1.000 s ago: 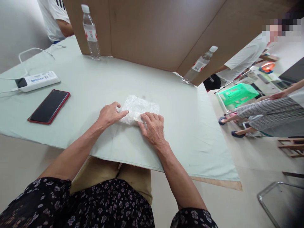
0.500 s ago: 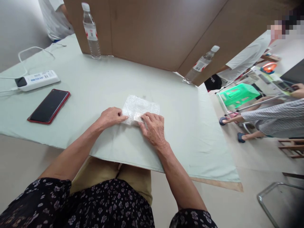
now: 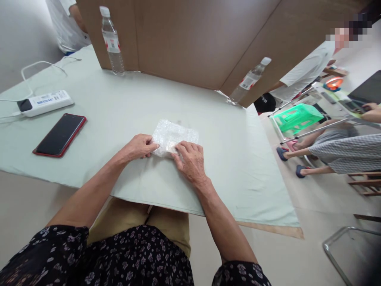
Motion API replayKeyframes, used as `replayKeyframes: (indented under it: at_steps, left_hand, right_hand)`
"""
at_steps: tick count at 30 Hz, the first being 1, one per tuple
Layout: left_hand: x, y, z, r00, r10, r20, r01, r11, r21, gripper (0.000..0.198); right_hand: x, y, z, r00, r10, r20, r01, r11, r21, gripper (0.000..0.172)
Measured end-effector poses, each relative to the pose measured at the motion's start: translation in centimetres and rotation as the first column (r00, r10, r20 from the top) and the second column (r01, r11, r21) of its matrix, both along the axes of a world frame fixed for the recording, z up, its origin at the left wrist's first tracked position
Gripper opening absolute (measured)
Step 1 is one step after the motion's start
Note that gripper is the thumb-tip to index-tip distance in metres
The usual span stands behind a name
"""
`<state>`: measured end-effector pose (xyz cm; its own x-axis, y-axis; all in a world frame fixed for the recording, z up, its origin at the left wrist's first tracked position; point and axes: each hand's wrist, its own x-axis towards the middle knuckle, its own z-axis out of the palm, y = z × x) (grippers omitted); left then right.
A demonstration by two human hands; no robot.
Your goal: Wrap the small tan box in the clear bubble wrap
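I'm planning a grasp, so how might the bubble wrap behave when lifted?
Probably floppy: the bubble wrap looks crumpled, with an uneven outline. Likely light for its size, since it looks like clear, thin film. It may sag if lifted by the left hand alone, which is at one edge.

On the counter (image 3: 238,167) before me, the bubble wrap (image 3: 171,130) lies toward the front edge, between my left grip (image 3: 139,147) at its left side and my right grip (image 3: 190,161) on its near right part. Well off to the left I have the phone (image 3: 59,135), with the power bank (image 3: 52,103) just behind it and a cable (image 3: 41,62) looping behind that. A cardboard screen (image 3: 184,39) stands across the back; in front of it are a bottle (image 3: 112,43) at the left and a second bottle (image 3: 248,81) at the right. Beyond the counter's right side, a metal frame (image 3: 331,246) stands on the floor (image 3: 274,258).
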<state>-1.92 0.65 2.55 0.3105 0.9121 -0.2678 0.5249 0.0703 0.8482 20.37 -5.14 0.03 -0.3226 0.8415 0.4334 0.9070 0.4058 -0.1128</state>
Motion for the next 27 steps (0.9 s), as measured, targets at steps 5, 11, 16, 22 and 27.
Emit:
replayKeyframes:
  at_steps: [5, 11, 16, 22, 27]
  left_hand:
    - [0.0, 0.2, -0.5, 0.999, 0.040, 0.000, -0.040, 0.998, 0.044, 0.028]
    - [-0.6, 0.2, -0.7, 0.973, 0.229, 0.029, -0.231, 0.972, 0.046, 0.033]
    - [-0.9, -2.1, -0.9, 0.821, 0.390, 0.417, -0.321, 0.919, -0.227, 0.051]
    - [0.9, -4.1, -1.0, 0.677, 0.540, 0.499, -0.442, 0.841, -0.310, 0.052]
    - [1.7, -2.2, -0.6, 0.807, 0.449, 0.384, -0.341, 0.885, -0.318, 0.044]
  right_hand:
    - [0.0, 0.0, 0.0, 1.000, -0.003, 0.011, 0.003, 1.000, 0.007, 0.019]
    - [0.0, 0.0, 0.0, 1.000, 0.001, 0.006, -0.001, 1.000, 0.009, 0.018]
    - [0.1, 0.0, -0.1, 1.000, 0.003, 0.002, -0.003, 1.000, 0.018, 0.019]
    - [0.0, 0.0, -0.1, 1.000, -0.001, 0.003, 0.001, 1.000, 0.002, 0.018]
    - [-0.1, 0.0, 0.0, 1.000, -0.007, 0.015, 0.007, 1.000, 0.000, 0.021]
